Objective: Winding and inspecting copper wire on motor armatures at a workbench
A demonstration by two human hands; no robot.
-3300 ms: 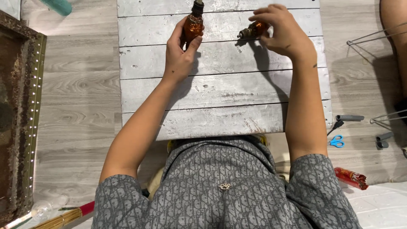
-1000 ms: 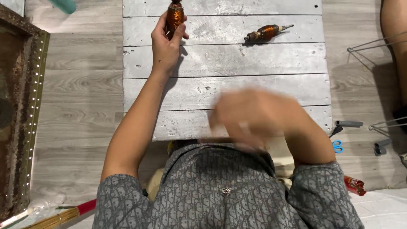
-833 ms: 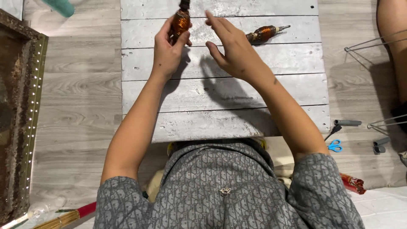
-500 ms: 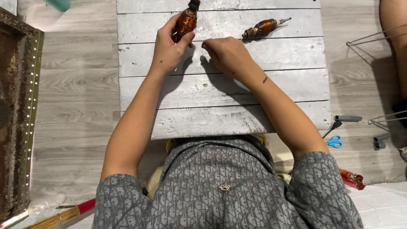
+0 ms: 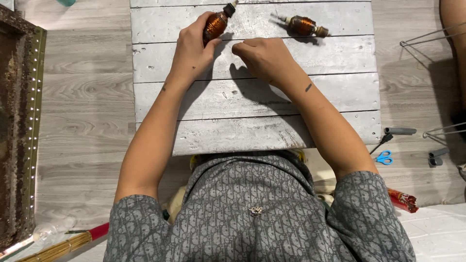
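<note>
The left hand (image 5: pixel 191 48) holds a copper-wound coil (image 5: pixel 216 23) tilted on the whitewashed plank surface (image 5: pixel 252 97), with the fingers closed around its lower end. The right hand (image 5: pixel 264 56) rests on the planks with its fingers curled, touching nothing else. A second copper coil (image 5: pixel 303 25) lies near it. Blue scissors (image 5: pixel 384 157) lie on the floor at the right.

Surface: whitewashed plank tabletop (image 5: pixel 252 97), boards running crosswise, paint worn.
On it, far edge: copper-wound coil (image 5: pixel 304 25) lying on its side.
Left of that coil: second copper-wound coil (image 5: pixel 216 23), tilted.
Nearer than that coil: right hand (image 5: pixel 264 57) resting on the planks.
</note>
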